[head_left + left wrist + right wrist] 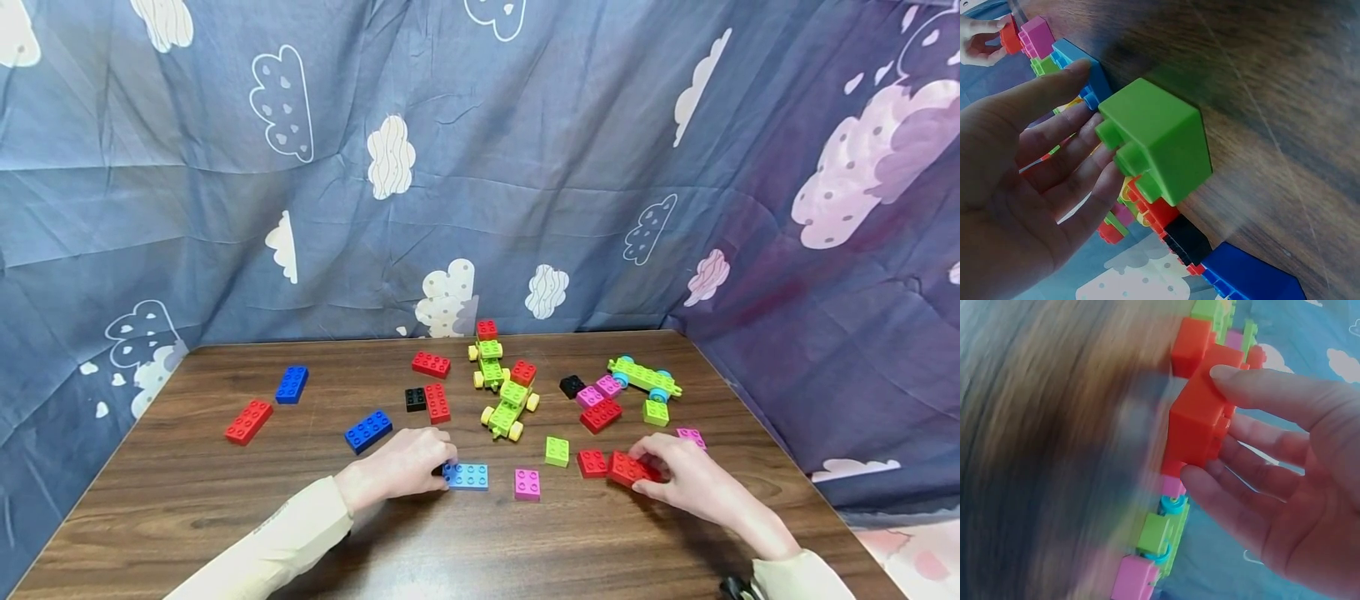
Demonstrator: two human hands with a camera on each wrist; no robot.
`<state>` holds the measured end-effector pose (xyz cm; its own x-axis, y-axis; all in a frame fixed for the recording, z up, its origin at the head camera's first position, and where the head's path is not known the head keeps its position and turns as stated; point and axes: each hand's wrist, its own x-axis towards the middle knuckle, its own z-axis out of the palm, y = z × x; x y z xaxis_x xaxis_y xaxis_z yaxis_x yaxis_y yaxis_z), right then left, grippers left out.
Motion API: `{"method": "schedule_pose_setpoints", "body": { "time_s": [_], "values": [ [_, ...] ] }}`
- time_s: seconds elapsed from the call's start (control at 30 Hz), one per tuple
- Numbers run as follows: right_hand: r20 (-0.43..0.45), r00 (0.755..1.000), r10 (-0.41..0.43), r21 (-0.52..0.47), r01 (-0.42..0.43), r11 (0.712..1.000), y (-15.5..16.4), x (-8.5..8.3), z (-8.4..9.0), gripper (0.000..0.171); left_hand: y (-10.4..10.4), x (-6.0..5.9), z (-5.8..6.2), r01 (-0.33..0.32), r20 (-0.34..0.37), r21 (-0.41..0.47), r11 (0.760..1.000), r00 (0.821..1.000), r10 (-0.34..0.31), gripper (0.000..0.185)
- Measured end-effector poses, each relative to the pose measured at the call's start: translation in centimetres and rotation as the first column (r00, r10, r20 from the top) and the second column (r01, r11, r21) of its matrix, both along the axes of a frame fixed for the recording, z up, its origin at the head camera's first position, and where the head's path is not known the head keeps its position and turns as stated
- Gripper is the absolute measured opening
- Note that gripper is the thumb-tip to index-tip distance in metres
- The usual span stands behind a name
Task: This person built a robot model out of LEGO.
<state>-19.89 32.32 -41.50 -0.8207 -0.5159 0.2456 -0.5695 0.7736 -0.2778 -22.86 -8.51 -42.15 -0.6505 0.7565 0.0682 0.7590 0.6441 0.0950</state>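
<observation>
On the near edge of the bench: a person's two hands work among scattered toy building bricks.
Red brick [628, 468]: it lies on the bench at the right, gripped by the right hand [686, 482]; the right wrist view shows the thumb on one side and the fingers [1254, 472] curled against the other.
Second red brick [592, 463]: square, touching or just beside the left end of the gripped one; whether the two are joined cannot be told.
Light blue brick [466, 476]: flat on the bench at the left, its left end under the fingertips of the left hand [401, 467].
Left fingers [1079, 140]: in the wrist view they are nearly straight and spread, with a green brick [1160, 140] right at their tips, touching or almost so; nothing is gripped. The head view hides this brick behind the hand.
Pink brick [527, 484]: loose between the two hands, apart from both.
Small green brick [557, 451]: just behind the pink one.
Progress, as a judgement: two wheeled green pieces with bricks on them, one [510, 407] in the middle and one [489, 360] behind it, look partly built; a third wheeled piece [644, 377] at the right is bare. Many bricks are loose, so most of the building seems left.
Far bricks: blue [292, 384] and red [248, 422] ones lie well apart at the left.
Backdrop: a blue cloth with clouds [480, 167].
</observation>
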Motion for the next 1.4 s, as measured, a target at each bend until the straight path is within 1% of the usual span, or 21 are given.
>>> {"method": "schedule_pose_setpoints", "body": {
  "time_s": [0.1,0.23,0.33,0.47,0.7,0.97,1.2,1.27,1.4],
  "values": [
    [-0.021,0.999,0.024,-0.025,-0.024,0.999,-0.5,0.3,0.3,0.029,0.0,0.0,0.0,0.001,-0.005,0.0,1.0,1.0,-0.001,0.018],
    [-0.074,0.996,0.058,-0.04,-0.061,0.997,-1.4,0.6,0.8,0.031,-0.1,0.0,0.0,-0.002,-0.003,0.004,1.0,1.0,0.002,0.018],
    [-0.089,0.993,0.075,-0.045,-0.08,0.996,-2.1,0.8,1.3,0.032,-0.1,-0.1,0.0,-0.009,0.004,0.006,1.0,1.0,0.009,0.018],
    [-0.073,0.992,0.101,-0.047,-0.105,0.993,-3.3,0.7,1.9,0.03,-0.1,-0.2,0.0,-0.019,0.007,0.0,1.0,1.0,0.019,0.018],
    [0.0,0.993,0.118,-0.033,-0.118,0.993,-5.4,-0.1,2.5,0.028,-0.1,-0.4,0.0,-0.032,0.0,-0.004,0.999,0.999,0.032,0.019],
    [0.007,0.983,0.184,-0.012,-0.183,0.983,-7.5,-1.3,2.6,0.027,-0.1,-0.7,-0.1,-0.04,0.001,-0.005,0.999,0.999,0.04,0.021],
    [0.095,0.975,0.2,0.012,-0.202,0.979,-10.2,-2.4,2.7,0.026,-0.2,-0.9,-0.2,-0.042,-0.022,-0.003,0.999,0.999,0.042,0.021],
    [0.104,0.972,0.209,0.018,-0.212,0.977,-11.0,-2.8,2.7,0.027,-0.3,-1.0,-0.2,-0.046,-0.028,-0.001,0.999,0.999,0.046,0.021],
    [0.081,0.969,0.235,0.047,-0.24,0.97,-12.5,-3.4,2.7,0.028,-0.3,-1.1,-0.3,-0.057,-0.027,-0.001,0.998,0.998,0.057,0.02]
  ]
}}
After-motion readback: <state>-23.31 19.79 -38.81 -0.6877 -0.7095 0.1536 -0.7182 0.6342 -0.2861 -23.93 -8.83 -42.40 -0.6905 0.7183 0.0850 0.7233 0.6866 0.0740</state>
